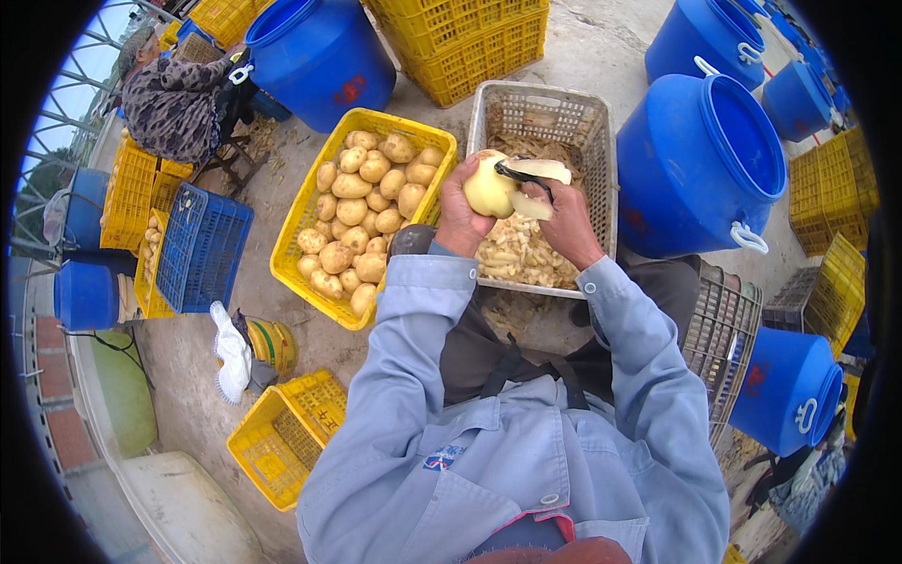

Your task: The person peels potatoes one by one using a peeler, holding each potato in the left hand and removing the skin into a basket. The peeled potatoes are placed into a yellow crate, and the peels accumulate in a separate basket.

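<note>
My left hand [461, 211] grips a pale, mostly bare-fleshed potato [488, 187] from its left side. In my right hand [569, 224] is a black-handled peeler [520, 175], its head against the potato's upper right. Strips of peel [539, 169] hang at the peeler and by my right fingers. Below both hands stands a grey plastic crate [603, 141] with a heap of peelings [521, 254] in it. To the left, a yellow crate [299, 304] holds many unpeeled potatoes [352, 211]. My right fingers partly hide the peeler's handle.
Blue barrels [680, 162] stand close on the right, and another blue barrel [324, 70] is beyond the potatoes. Stacked yellow crates [472, 56] rise ahead. A person [173, 99] sits at upper left. Near my left elbow lie a yellow crate [264, 451] and a yellow bucket [275, 345].
</note>
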A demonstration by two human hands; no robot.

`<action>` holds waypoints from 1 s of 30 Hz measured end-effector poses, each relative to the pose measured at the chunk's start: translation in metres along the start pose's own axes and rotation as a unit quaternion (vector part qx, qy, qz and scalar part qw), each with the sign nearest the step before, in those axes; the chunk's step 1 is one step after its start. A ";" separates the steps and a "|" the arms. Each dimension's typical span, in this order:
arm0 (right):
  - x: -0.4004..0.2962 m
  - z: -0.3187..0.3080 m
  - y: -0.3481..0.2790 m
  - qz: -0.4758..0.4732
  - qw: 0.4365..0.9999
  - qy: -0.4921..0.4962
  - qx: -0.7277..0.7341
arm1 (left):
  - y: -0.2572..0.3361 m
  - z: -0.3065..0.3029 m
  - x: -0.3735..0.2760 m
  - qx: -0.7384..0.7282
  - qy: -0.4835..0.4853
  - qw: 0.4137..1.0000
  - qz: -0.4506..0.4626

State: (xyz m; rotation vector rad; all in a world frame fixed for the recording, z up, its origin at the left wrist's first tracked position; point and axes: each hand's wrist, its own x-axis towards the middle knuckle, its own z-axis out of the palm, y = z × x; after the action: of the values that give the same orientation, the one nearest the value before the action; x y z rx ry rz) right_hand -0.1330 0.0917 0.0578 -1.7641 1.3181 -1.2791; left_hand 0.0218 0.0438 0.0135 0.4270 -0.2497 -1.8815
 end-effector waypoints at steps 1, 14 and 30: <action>-0.005 0.000 0.001 0.015 1.000 0.000 -0.010 | -0.002 0.000 -0.001 -0.002 -0.001 1.000 -0.005; -0.050 0.005 0.032 0.225 0.955 0.006 0.195 | 0.011 -0.001 0.010 -0.030 0.002 0.999 0.042; -0.015 0.024 0.009 0.325 0.842 0.072 0.425 | -0.007 0.003 0.004 0.023 0.065 0.997 0.026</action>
State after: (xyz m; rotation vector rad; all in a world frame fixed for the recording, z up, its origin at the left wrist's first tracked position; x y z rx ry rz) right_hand -0.1149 0.1008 0.0363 -0.5401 1.0199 -1.2890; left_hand 0.0133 0.0424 0.0134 0.5677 -0.2143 -1.7926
